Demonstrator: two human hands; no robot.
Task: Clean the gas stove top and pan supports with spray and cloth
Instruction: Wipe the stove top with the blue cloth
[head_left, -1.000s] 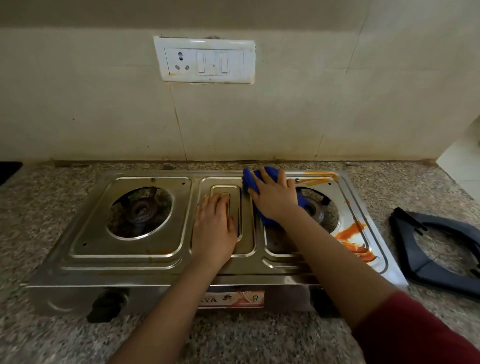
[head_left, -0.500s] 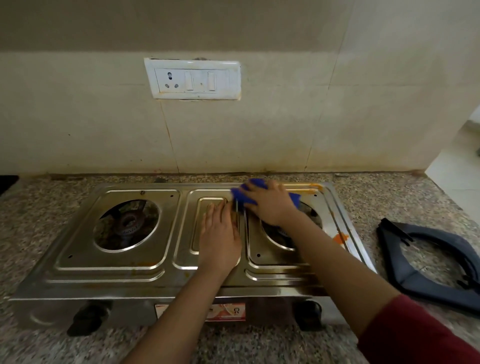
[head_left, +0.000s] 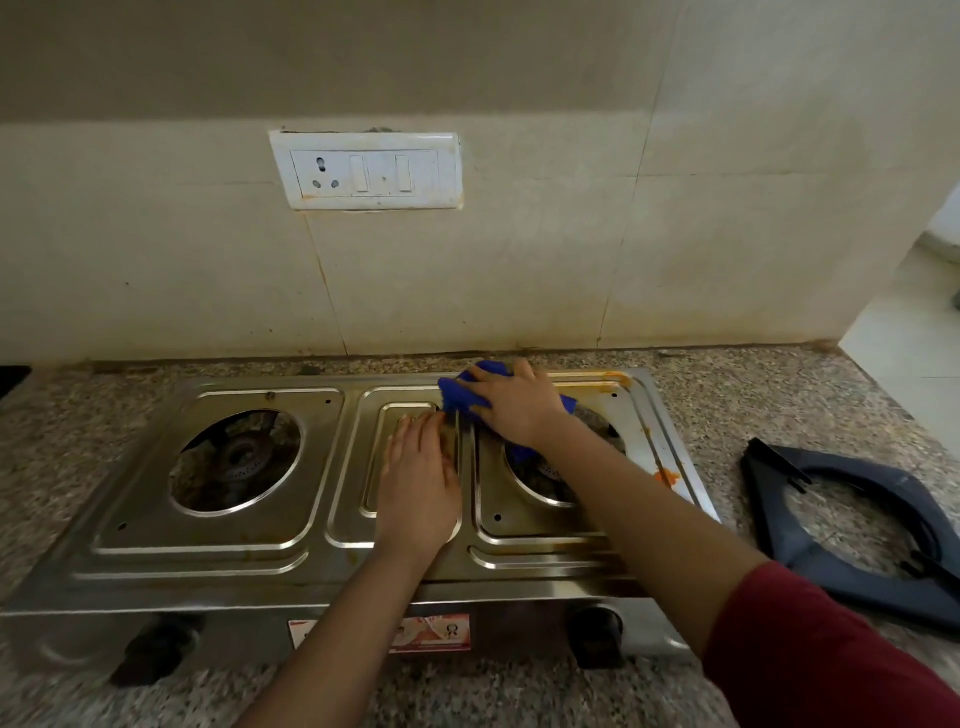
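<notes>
Stove (head_left: 208, 551) steadied by straight left fingers (head_left: 415, 436); spread right fingers (head_left: 511, 382) seemingly press blue cloth (head_left: 462, 397).

One gas stove (head_left: 208, 561) is counted at lower centre, with two burner holes (head_left: 236, 460) (head_left: 545, 486) and two knobs (head_left: 156, 649) (head_left: 595, 636) on it. One blue cloth (head_left: 462, 397), two hands (head_left: 415, 488) (head_left: 514, 408), at least one pan support (head_left: 857, 582) at lower right and one switch plate (head_left: 366, 170) at upper centre are also counted.
</notes>
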